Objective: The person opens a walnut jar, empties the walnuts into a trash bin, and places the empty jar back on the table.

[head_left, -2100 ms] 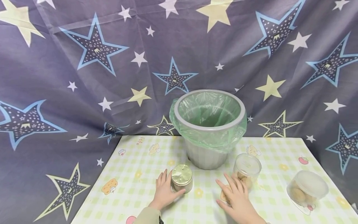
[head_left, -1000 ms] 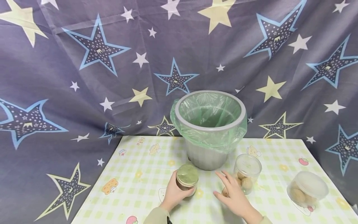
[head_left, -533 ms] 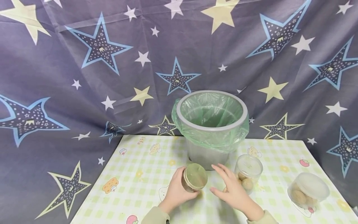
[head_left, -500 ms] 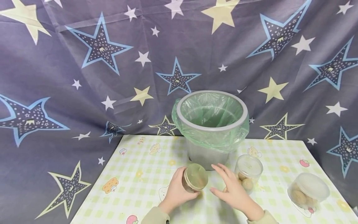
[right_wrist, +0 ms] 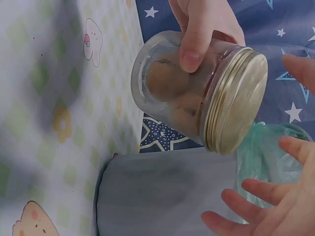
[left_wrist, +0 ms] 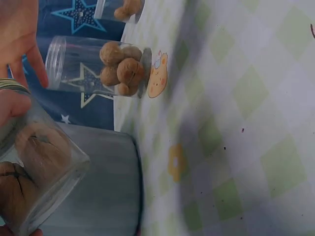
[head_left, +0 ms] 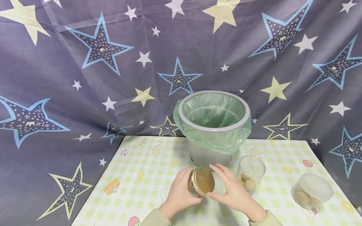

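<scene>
My left hand [head_left: 181,190] grips a clear jar with a gold lid [head_left: 202,182], fingers and thumb round its body. The jar is tilted off the table, its lid turned toward the right hand. Brown round nuts, which look like walnuts [right_wrist: 167,81], show through its wall in both wrist views. My right hand [head_left: 234,191] is beside the lid with fingers spread and holds nothing; in the right wrist view its fingers [right_wrist: 246,206] stand apart from the lid. A clear lidded jar [head_left: 251,171] of similar nuts stands just behind the right hand.
A grey bin [head_left: 210,157] lined with a green bag [head_left: 217,138] stands behind the hands. Another clear tub [head_left: 311,190] of brown nuts is at the right on the checked tablecloth [head_left: 135,188]. A starry cloth [head_left: 127,78] hangs at the back.
My left hand has taken hold of the gold-lidded jar, lifted it and carried it right, tilting its lid rightward. The right hand has moved left toward the lid.
</scene>
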